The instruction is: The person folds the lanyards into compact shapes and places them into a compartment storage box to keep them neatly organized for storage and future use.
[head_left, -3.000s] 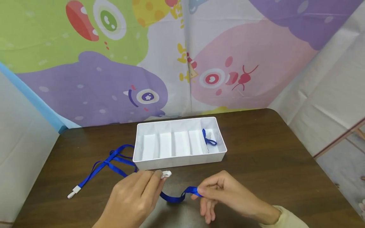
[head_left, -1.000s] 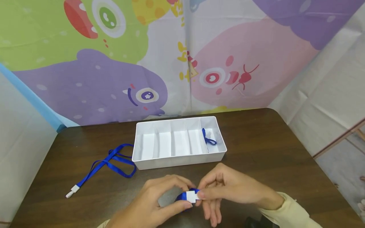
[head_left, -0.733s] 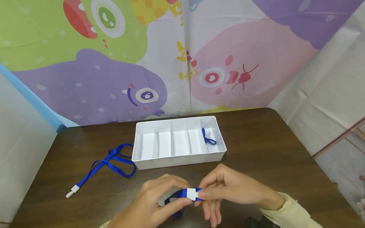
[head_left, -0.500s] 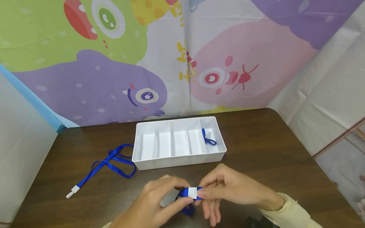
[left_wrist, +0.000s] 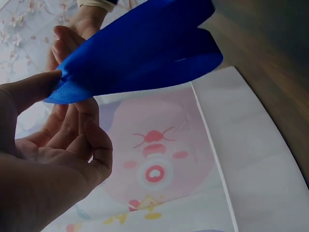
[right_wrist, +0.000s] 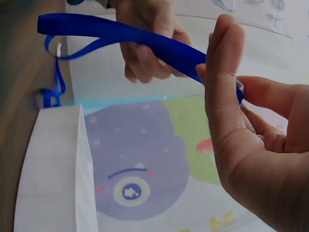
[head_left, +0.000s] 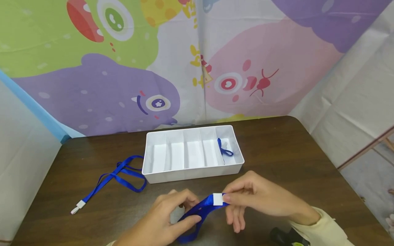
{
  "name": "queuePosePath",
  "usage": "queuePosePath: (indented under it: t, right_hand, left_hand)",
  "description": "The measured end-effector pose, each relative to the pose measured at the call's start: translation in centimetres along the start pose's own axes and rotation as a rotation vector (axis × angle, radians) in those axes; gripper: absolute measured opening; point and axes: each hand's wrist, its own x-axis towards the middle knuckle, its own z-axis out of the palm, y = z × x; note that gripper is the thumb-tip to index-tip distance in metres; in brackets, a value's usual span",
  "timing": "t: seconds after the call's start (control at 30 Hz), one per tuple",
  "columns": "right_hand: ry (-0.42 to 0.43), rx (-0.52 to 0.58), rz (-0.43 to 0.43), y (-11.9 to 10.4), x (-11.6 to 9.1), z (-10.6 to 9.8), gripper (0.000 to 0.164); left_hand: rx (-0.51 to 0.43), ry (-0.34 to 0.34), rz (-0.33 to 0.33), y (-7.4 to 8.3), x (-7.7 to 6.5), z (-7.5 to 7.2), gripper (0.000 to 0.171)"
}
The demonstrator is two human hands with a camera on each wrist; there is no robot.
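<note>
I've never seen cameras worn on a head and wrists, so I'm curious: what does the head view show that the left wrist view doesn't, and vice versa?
Only the head view shows the white buckle on the held blue strap, the loose lanyard with its white clip, and the compartments inside the white tray, with a small blue cord in the right-end one.

Only the left wrist view shows the left hand from its palm side.

Both share the strap, both hands, including the right hand, and the pink printed creature.
</note>
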Motion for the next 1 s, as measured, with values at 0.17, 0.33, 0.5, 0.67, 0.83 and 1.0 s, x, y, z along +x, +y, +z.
queuePosePath:
  t: [0.17,0.33,0.5,0.67,0.83,1.0]
  right_hand:
    - [0.055,-0.043,0.029,0.0,-0.2,-0.1,0.027]
    - [0.112,-0.027,0.03,0.4,-0.1,0.1,0.028]
    - [0.134,0.008,-0.018,0.9,0.0,0.3,0.016]
    - [0.16,0.01,-0.045,1.2,0.0,0.3,0.012]
    - [0.227,-0.011,-0.041,1.3,0.0,0.4,0.012]
    - [0.304,-0.033,-0.085,1.1,-0.2,0.4,0.015]
  left_hand:
    - [0.062,0.028,0.045,-0.2,-0.2,0.0,0.02]
    - [0.102,0.06,0.076,-0.5,-0.3,-0.1,0.022]
    - [0.106,0.05,0.054,-0.4,-0.4,-0.2,0.02]
    - [0.08,0.041,0.014,-0.4,-0.6,-0.2,0.012]
    - [-0.08,0.004,-0.013,-0.7,-0.3,0.0,0.006]
    - [-0.294,-0.022,0.021,-1.1,-0.1,-0.2,0.011]
